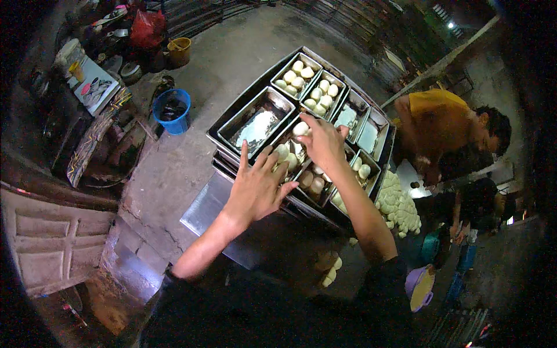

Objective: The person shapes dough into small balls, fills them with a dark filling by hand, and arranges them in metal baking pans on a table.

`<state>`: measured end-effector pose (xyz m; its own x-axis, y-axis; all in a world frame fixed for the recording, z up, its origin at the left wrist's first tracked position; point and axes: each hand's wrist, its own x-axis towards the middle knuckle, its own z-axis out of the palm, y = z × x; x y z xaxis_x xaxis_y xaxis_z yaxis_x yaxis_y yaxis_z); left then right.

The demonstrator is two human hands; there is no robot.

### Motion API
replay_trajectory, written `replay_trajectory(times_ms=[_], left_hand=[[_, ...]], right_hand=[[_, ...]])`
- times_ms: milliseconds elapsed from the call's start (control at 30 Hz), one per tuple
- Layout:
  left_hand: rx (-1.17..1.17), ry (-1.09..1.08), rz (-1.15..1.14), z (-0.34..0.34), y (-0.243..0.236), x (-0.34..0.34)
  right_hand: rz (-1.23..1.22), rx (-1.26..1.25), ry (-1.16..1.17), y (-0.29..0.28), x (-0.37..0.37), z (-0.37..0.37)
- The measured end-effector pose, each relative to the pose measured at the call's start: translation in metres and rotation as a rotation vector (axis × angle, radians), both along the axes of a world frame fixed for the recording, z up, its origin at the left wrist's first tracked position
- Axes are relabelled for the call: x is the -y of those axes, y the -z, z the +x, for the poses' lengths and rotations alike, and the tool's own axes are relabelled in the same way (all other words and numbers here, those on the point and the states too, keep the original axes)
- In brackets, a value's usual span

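My right hand (325, 145) pinches a pale round dough ball (301, 129) between thumb and fingers, above a metal loaf tin in the middle of a large dark tray (216, 134). Beside it, my left hand (258, 184) spreads its fingers over the same tin. Its fingertips are close to other dough balls (283, 153) there; I cannot tell whether they touch. To the left of that tin, a wide loaf tin (241, 129) has no dough in it. Two tins at the far end hold several dough balls (321, 97) each. Nearer tins, partly behind my right forearm, hold more dough balls (364, 171).
A large heap of dough pieces (397, 203) lies right of the tray, near a person in a yellow-brown shirt (444, 124). A blue bucket (172, 112) stands on the floor at left. A purple basin (416, 284) sits at the lower right, and a metal sheet (206, 206) juts out under the tray.
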<state>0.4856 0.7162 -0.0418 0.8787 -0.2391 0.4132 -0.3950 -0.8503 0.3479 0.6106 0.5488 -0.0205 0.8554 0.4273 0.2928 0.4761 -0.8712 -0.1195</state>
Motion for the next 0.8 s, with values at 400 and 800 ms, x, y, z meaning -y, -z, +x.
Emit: replay_trajectory(times_ms=[400,800], left_hand=[[-0.027,0.09,0.058,-0.008,-0.006,-0.001],[-0.053,0.661,-0.321,-0.108,0.048,0.083]], right_hand=[[0.145,-0.338,-0.076,0.022,0.002,-0.003],[0.656,-0.002,0.622,-0.047,0.185,-0.205]])
